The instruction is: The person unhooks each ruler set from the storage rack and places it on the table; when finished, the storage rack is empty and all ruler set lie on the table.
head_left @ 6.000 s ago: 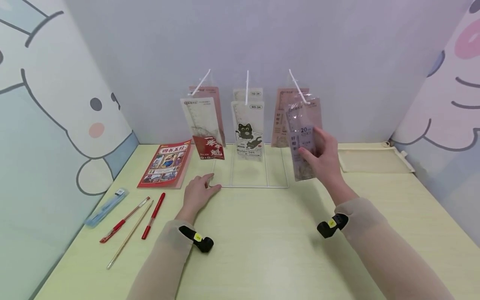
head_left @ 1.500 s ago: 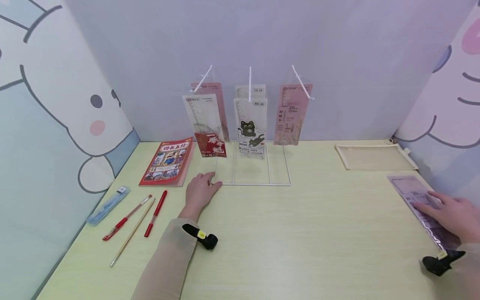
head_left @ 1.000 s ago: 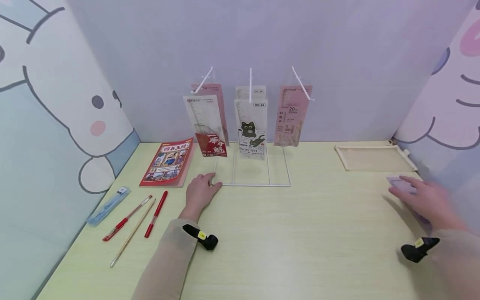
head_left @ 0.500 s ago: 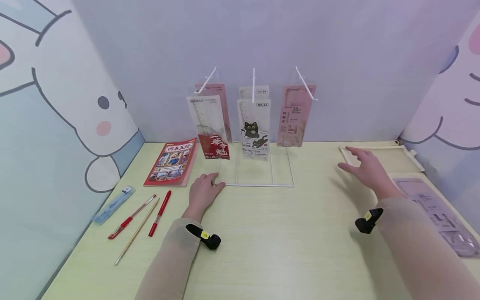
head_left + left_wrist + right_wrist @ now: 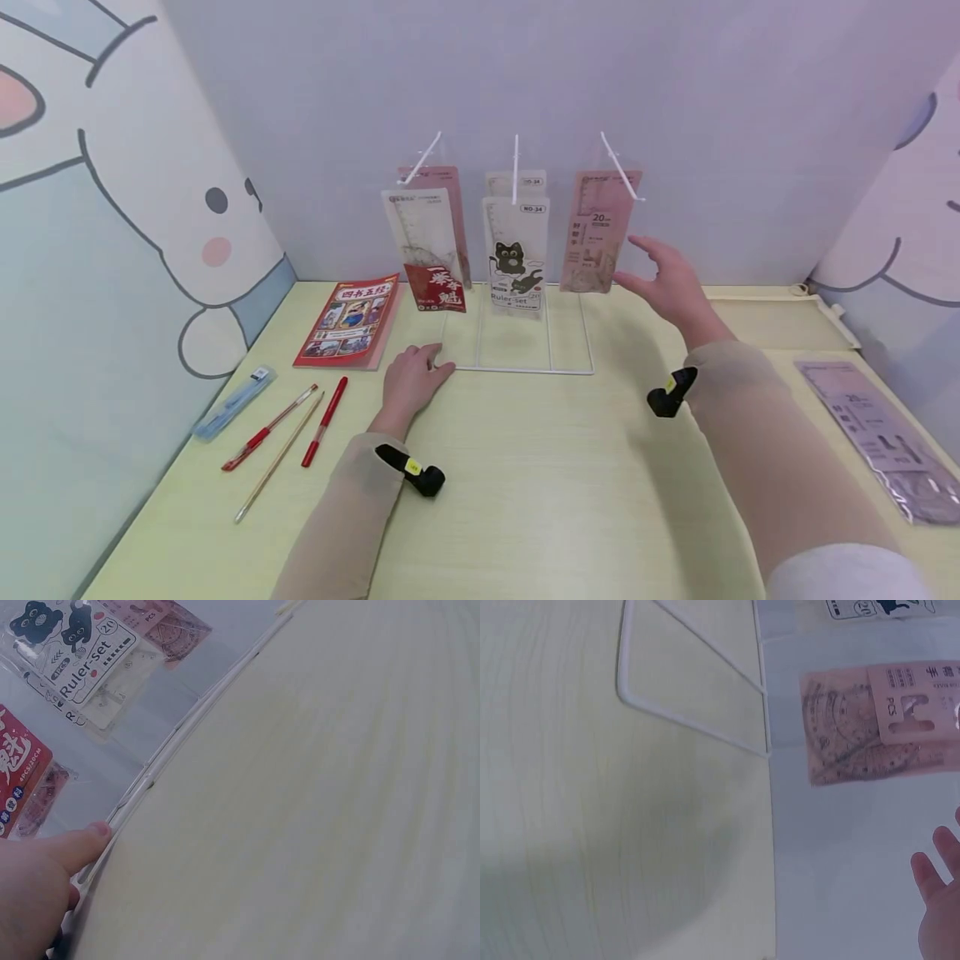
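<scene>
My left hand [image 5: 408, 387] holds the front left corner of a white wire display rack [image 5: 525, 371], thumb on the wire in the left wrist view. My right hand [image 5: 671, 292], fingers spread, is just right of a pink ruler set [image 5: 598, 237] hanging alone on the right hook; its protractor shows through clear plastic in the right wrist view. White ruler sets with a cat print [image 5: 516, 258] hang from the middle hook. On the left hook, a white and red ruler set [image 5: 426, 250] hangs before a pink one. Another ruler set [image 5: 873, 442] lies flat at the table's right side.
A red comic-style book [image 5: 348, 321] lies left of the rack. Nearer me are a blue case [image 5: 235, 403], two red pens [image 5: 326, 421] and a pencil [image 5: 279, 458]. At the back right lies a flat cream tray-like thing [image 5: 787, 323]. Walls stand behind and at both sides.
My right hand took the front ruler set off the right hook, laid it at the table's right side and let go. It has since come back left to the rack. The left hand stays put.
</scene>
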Demonstrator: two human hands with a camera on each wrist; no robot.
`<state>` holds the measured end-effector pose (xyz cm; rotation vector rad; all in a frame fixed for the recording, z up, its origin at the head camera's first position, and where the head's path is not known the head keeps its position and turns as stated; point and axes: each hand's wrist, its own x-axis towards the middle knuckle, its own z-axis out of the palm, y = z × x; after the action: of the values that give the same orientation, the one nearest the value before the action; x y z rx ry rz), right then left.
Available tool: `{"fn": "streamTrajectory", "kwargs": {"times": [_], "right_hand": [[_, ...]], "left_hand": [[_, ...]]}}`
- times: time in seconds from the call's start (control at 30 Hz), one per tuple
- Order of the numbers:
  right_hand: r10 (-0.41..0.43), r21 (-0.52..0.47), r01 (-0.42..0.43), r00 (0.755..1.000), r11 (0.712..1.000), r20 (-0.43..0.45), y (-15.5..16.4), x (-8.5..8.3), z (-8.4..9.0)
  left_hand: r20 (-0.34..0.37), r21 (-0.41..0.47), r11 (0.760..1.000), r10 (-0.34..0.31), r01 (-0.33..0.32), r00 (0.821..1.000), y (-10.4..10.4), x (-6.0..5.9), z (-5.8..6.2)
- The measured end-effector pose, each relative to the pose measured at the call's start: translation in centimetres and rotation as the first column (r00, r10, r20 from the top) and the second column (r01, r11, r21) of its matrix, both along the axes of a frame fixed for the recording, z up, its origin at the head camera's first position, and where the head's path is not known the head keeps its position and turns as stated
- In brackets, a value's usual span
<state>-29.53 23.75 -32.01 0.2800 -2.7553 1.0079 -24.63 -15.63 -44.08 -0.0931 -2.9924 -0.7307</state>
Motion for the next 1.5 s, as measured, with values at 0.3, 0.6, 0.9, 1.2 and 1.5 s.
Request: {"fn": "streamTrajectory", "kwargs": {"times": [0.3,0.6,0.9,1.2,1.5], "right_hand": [[0.039,-0.078,-0.044,0.997,0.996,-0.063,-2.5,-2.1,1.1],[0.006,-0.338,-0.011,1.0,0.941,-0.014,-3.2,-2.4,1.1],[-0.097,-0.425,0.106,0.994,0.899,0.041,-2.7,-1.0,1.3],[-0.123,-0.39,0.125,0.992,0.912,0.029,-2.3,0.8,1.7],[-0.12,-0.297,0.113,0.993,0.948,-0.008,-1.2,3.2,2.0]], "left_hand": [[-0.005,0.005,1.0,0.008,-0.008,1.0,0.0,0.0,0.1],[-0.008,0.016,1.0,0.006,-0.006,1.0,0.1,0.1,0.2],[-0.003,0.017,1.0,0.01,-0.01,1.0,0.0,0.1,0.2],[0.019,0.025,0.999,0.022,-0.022,1.0,0.0,0.2,0.3],[-0.005,0.031,0.999,0.009,-0.009,1.0,0.1,0.2,0.3]]}}
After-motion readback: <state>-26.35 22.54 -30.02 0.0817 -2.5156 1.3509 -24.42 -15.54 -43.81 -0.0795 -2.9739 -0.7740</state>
